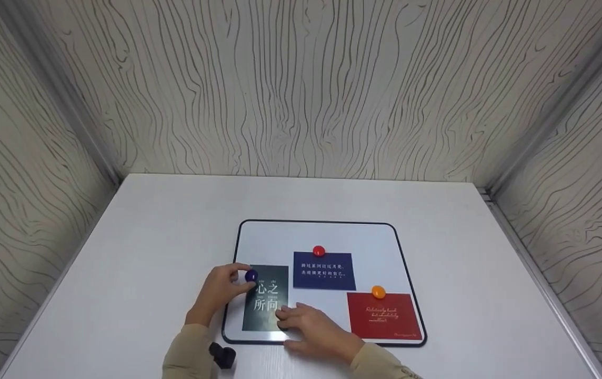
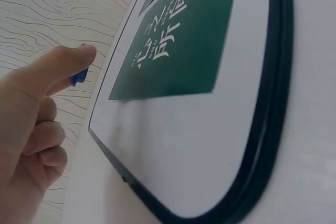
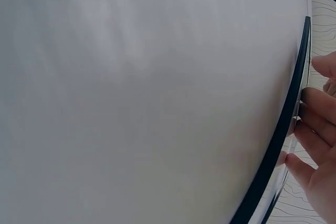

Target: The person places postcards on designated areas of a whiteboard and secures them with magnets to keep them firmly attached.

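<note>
On a black-framed whiteboard (image 1: 322, 231) lies a dark green card (image 1: 267, 321) with white Chinese characters. My left hand (image 1: 217, 289) pinches a round dark blue magnet (image 1: 251, 275) between thumb and index finger at the card's upper left corner. In the left wrist view the blue magnet (image 2: 80, 76) shows partly behind the thumb, and the other fingers are curled in. My right hand (image 1: 319, 330) rests at the card's lower right edge, fingertips touching it. The right wrist view shows the right hand's fingers (image 3: 312, 135) extended at the board's edge, holding nothing.
A navy card (image 1: 324, 281) lies under a red magnet (image 1: 319, 251) at its top edge. To the lower right, a red card (image 1: 383, 329) has an orange magnet (image 1: 379, 291) at its top. A small black object (image 1: 222, 356) shows beside the left sleeve. Wood-patterned panels (image 1: 290, 89) enclose the white table (image 1: 164, 231).
</note>
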Tool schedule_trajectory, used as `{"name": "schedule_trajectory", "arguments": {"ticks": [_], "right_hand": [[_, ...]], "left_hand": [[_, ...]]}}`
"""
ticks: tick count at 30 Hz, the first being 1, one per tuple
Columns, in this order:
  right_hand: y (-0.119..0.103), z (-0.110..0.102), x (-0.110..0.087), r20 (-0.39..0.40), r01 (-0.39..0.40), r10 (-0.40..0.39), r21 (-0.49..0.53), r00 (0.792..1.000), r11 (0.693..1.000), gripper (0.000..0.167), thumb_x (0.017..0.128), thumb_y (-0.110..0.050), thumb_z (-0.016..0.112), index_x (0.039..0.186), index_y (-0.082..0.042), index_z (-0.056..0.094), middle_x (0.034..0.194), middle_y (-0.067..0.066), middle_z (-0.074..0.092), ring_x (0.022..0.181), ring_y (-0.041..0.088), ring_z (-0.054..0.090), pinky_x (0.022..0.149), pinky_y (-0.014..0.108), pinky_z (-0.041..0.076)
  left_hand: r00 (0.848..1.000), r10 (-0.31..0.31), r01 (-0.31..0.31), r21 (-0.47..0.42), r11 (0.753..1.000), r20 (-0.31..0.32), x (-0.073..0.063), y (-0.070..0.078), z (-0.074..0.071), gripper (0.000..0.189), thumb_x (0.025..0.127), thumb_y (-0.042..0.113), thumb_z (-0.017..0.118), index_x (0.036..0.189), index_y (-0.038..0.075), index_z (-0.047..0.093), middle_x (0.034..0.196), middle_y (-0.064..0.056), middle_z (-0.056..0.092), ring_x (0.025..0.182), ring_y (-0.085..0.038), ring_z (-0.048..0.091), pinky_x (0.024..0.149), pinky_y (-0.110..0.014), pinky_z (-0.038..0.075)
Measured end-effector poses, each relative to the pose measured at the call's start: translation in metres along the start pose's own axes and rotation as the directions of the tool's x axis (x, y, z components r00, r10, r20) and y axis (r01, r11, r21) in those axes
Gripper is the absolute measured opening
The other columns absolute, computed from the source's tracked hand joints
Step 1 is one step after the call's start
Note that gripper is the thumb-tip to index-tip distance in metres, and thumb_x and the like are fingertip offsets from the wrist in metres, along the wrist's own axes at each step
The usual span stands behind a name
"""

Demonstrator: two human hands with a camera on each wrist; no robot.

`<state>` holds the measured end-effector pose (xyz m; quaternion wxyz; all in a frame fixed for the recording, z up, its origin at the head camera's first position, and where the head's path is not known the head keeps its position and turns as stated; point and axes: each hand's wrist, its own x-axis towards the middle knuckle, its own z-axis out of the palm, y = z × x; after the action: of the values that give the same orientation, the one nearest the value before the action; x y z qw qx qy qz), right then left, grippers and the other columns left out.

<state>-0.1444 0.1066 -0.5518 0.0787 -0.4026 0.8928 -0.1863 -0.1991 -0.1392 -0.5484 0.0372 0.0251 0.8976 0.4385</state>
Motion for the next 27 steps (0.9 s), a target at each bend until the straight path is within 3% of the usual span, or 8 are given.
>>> {"name": "schedule_trajectory", "arguments": {"ticks": [9, 27], "right_hand": [[-0.001, 0.0, 0.001, 0.024, -0.035, 0.035, 0.014, 0.999, 0.999, 0.039, 0.087, -0.03, 0.067, 0.123, -0.016, 0.066, 0.139, -0.003, 0.058, 0.13, 0.016, 0.056, 0.112, 0.039, 0.042], [-0.002, -0.001, 0.0, 0.031, -0.052, 0.051, 0.027, 0.998, 0.998, 0.039, 0.087, -0.032, 0.066, 0.124, -0.018, 0.065, 0.14, -0.004, 0.057, 0.132, 0.016, 0.054, 0.113, 0.038, 0.041]], "left_hand": [[1.0, 0.005, -0.005, 0.004, 1.0, 0.016, 0.002, 0.005, 0.001, 0.032, 0.079, 0.02, 0.077, 0.11, 0.017, 0.071, 0.122, -0.013, 0.068, 0.11, -0.032, 0.065, 0.093, -0.048, 0.054], [0.999, 0.054, -0.054, 0.022, 0.998, 0.008, 0.018, 0.013, 0.011, 0.034, 0.081, 0.018, 0.076, 0.114, 0.012, 0.069, 0.12, -0.012, 0.07, 0.108, -0.031, 0.067, 0.092, -0.047, 0.054]]}}
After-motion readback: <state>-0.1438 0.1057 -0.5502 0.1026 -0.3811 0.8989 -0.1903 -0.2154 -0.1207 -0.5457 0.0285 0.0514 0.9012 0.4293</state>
